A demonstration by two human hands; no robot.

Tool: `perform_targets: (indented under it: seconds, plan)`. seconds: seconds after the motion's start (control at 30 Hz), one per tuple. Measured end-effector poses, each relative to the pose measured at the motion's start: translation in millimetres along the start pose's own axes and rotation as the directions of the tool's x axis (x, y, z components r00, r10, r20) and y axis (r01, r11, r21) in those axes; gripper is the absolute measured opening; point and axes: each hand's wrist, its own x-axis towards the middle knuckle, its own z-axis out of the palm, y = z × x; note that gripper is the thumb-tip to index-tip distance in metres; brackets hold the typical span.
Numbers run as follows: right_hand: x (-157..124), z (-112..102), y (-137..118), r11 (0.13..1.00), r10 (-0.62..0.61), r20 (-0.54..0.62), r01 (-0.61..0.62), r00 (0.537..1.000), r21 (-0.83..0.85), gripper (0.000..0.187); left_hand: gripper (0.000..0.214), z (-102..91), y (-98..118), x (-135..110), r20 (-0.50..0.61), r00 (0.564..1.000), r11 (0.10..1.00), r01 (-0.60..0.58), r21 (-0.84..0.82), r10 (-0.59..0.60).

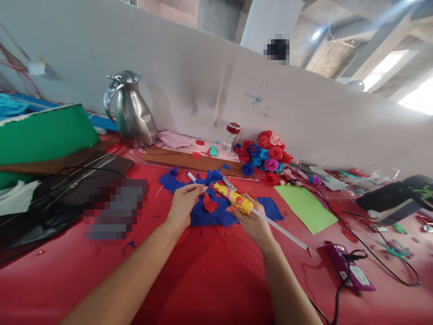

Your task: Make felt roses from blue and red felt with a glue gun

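Observation:
My right hand (253,222) is closed round a yellow glue gun (234,198) with a long clear glue stick (280,229) trailing out of its back toward the right. Its nozzle points up-left toward a small blue felt flower (212,176). My left hand (184,202) is pinched at the edge of the blue felt pieces (216,212), close to the flower's white stem. A red felt heart (210,205) lies on the blue felt between my hands. Everything rests on a red table (209,271).
A steel jug (130,110) stands at the back left by a white partition. A pile of felt roses (265,153) and a small jar (230,136) sit behind. A green sheet (306,207), a purple glue gun (350,267) and black cables lie right; green board and black bag left.

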Motion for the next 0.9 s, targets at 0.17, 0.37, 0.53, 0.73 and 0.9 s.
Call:
perform_targets:
  seconds: [0.17,0.37,0.53,0.73,0.9]
  plan:
    - [2,-3,-6,0.998,0.019,0.057,-0.016,0.998,-0.053,0.032,0.014,0.5,-2,1,-0.023,0.992,0.99,-0.122,0.068,0.124]
    - [1,-3,-4,0.995,-0.011,0.013,0.013,1.0,-0.102,0.032,0.015,-1.9,-8,3,-0.021,0.971,0.955,-0.23,0.187,0.238]
    - [2,-3,-5,0.997,-0.026,0.002,0.026,1.0,-0.078,0.032,0.018,-5.1,-12,6,0.006,0.951,0.909,-0.297,0.293,0.309]
    - [1,-2,-4,0.993,-0.027,0.009,0.028,1.0,-0.114,0.029,0.016,-5.3,-13,6,0.003,0.95,0.911,-0.3,0.282,0.311]
    - [0,-2,-5,0.992,-0.022,0.011,0.023,1.0,-0.12,0.028,0.015,-4.6,-12,5,-0.004,0.955,0.923,-0.285,0.257,0.296]
